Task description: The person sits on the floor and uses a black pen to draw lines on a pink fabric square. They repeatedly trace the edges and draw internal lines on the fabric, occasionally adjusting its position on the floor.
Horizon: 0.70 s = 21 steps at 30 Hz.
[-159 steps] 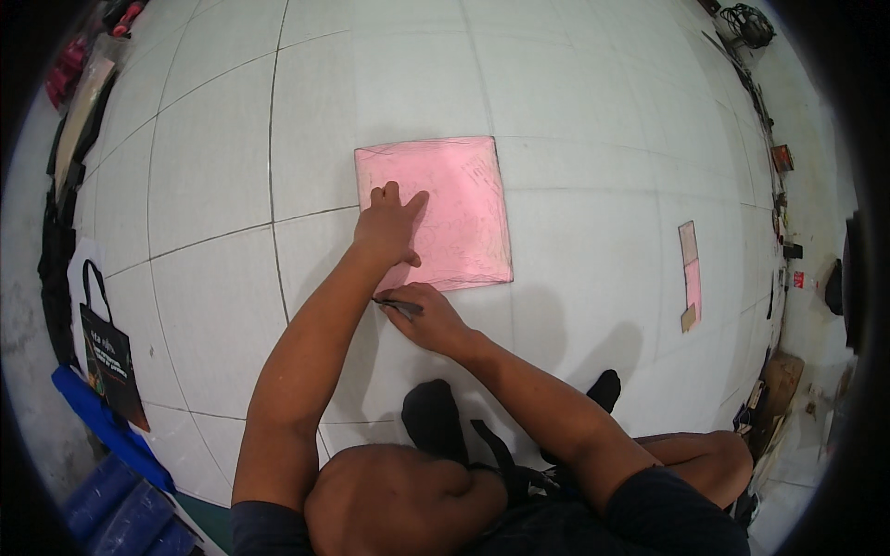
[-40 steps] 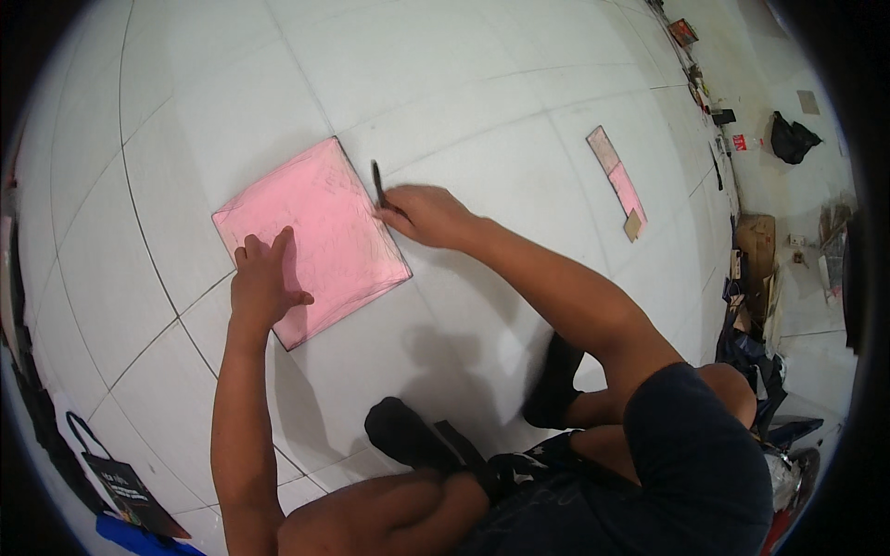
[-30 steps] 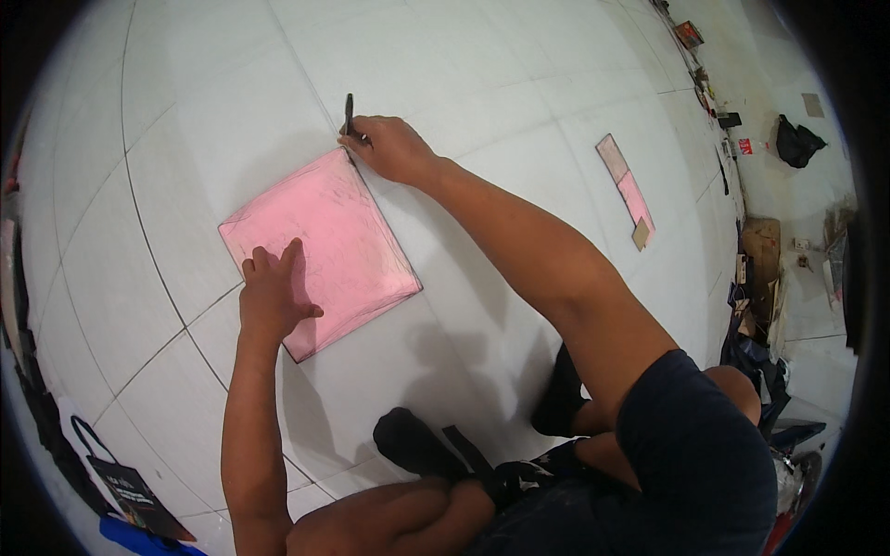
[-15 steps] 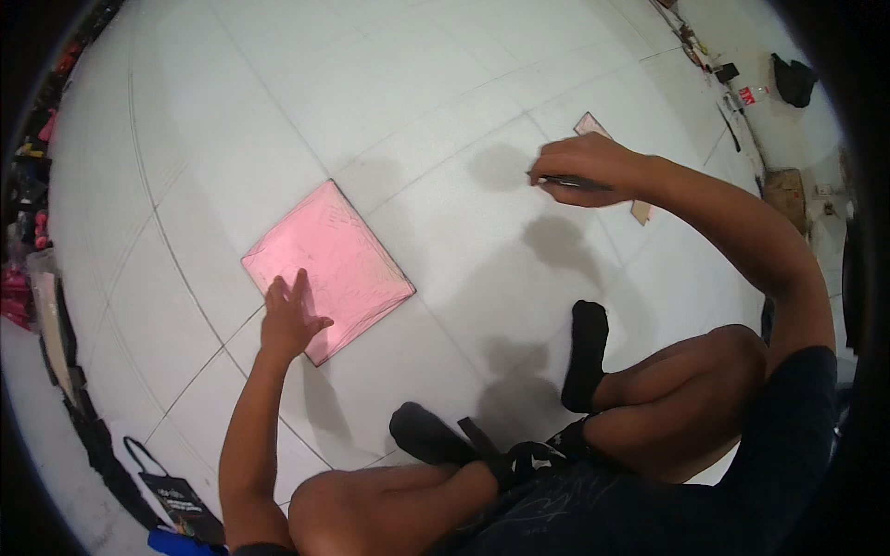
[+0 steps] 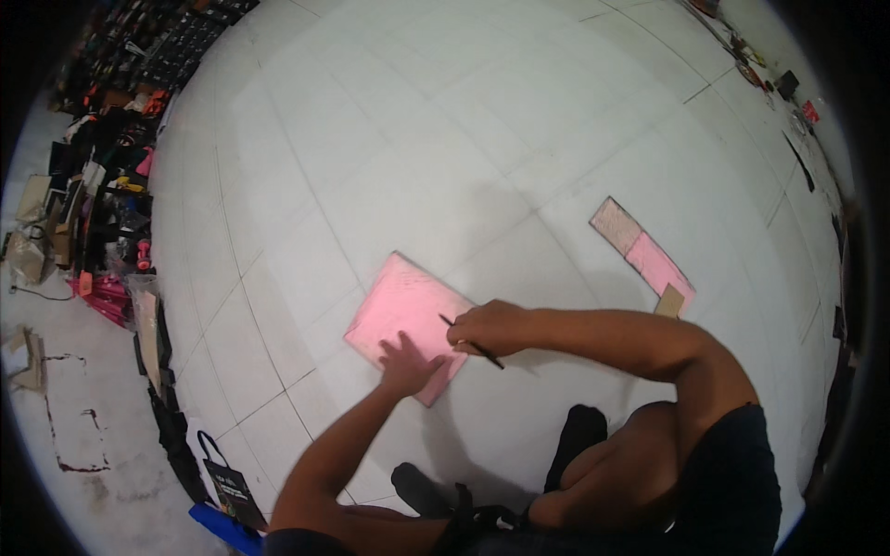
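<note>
The pink square (image 5: 413, 287) lies on the floor (image 5: 445, 139), one corner pointing away from the person and one toward them. The left hand (image 5: 408, 363) is spread open on it, across the lower left edge and short of the near corner; it grips nothing and hides part of the surface. The right hand (image 5: 491, 327) is closed around a dark pen (image 5: 491, 359), fingers drawn in, over the right corner, which it covers. One end of the pen shows above the square, the other sticks out past the hand over the floor; the middle is lost behind the fingers, and whether the pen touches the square cannot be told. Fine marks on the square are too faint to make out.

Toward the floor's right edge lies a strip (image 5: 663, 264), one half dull and patterned, the other pink, with a tan piece (image 5: 669, 301) at its near end; the right forearm (image 5: 612, 335) comes up against that piece in view and may hide some of it.

Near the floor's left edge a black bag (image 5: 234, 491) with a looped handle stands by something blue (image 5: 222, 528); what the bag holds cannot be seen. Farther up that edge, clutter (image 5: 120, 185) includes clear plastic whose contents are hard to tell. Both legs are partly cut off or covered at the bottom.
</note>
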### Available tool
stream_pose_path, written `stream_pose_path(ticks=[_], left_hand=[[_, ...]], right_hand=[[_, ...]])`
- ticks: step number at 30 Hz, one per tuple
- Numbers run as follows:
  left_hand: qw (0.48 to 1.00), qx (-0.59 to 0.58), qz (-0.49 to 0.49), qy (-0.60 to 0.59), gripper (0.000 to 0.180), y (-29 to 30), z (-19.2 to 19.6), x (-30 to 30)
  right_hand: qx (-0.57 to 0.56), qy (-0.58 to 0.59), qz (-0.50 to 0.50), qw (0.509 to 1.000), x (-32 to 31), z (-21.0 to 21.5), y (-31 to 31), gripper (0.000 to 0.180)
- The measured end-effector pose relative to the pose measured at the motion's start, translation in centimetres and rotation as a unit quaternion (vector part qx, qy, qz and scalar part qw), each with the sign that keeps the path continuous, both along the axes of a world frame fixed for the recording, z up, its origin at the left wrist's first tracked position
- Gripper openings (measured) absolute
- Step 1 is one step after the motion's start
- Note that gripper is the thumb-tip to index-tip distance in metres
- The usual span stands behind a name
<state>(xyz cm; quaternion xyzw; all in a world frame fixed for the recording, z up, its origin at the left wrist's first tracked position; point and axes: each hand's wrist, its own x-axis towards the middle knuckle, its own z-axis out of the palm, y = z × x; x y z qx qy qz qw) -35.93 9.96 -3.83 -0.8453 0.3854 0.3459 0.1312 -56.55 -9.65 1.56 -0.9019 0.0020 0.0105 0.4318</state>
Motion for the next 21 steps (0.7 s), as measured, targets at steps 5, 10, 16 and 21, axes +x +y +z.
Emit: stream_pose_path(ticks=[5,10,16,21], left_hand=[[0.958,-0.049,-0.282,-0.032,0.078,-6.6,0.4,-5.8],[0.966,-0.155,-0.186,0.088,0.062,-5.9,2.5,-1.3],[0.983,-0.006,-0.183,-0.018,0.057,-1.3,10.3,9.1],[0.969,0.153,-0.177,-0.078,0.066,4.0,13.0,13.5]], right_hand=[[-0.009,-0.003,0.013,1.000,0.0,-3.2,-0.5,0.022],[-0.026,-0.041,-0.037,0.998,-1.2,-5.8,-3.9,0.032],[-0.206,-0.078,-0.081,0.972,-2.7,-8.1,-5.1,0.038],[-0.170,0.013,-0.078,0.982,-4.9,-5.5,-5.5,0.035]])
